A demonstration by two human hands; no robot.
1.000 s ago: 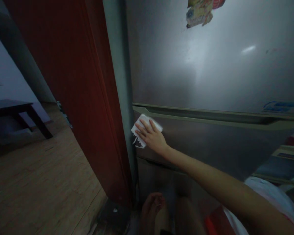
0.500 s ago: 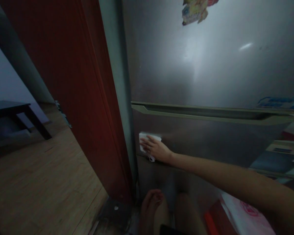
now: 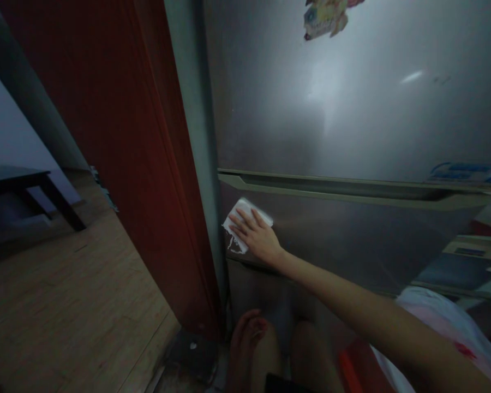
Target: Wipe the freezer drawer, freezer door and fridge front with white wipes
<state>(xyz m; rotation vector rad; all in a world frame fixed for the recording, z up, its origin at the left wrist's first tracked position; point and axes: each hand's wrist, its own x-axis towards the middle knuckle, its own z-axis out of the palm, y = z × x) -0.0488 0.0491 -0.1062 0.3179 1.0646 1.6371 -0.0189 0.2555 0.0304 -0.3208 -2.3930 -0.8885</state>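
Where the refrigerator's [image 3: 265, 103] middle panel [image 3: 343, 240] nears its left edge, the person's right hand [image 3: 259, 234] lies spread flat over a thin white cloth [image 3: 245, 204], fingers fanned, pressing it to the brushed-metal surface. The cloth is soft and folded into a rough square, with loose, stringy shreds hanging from its lower corner. It sits below the left end of a long recessed handle [image 3: 343, 189] with a pale, angular trim, and just above the seam of the panel underneath.

The left hand [image 3: 247, 326] rests low by the left knee [image 3: 267, 349]; it is too dim to tell whether its fingers are open or closed. Higher up, a torn, ragged-edged sticker [image 3: 326, 21] clings to the satiny upper door. To the left stands a smooth reddish-brown wooden door [image 3: 147, 164], and beyond it a dark, straight-legged table [image 3: 16, 176] on a wood-grained floor [image 3: 73, 295]. A crumpled, whitish plastic bag [image 3: 433, 311] bulges beneath the right forearm.
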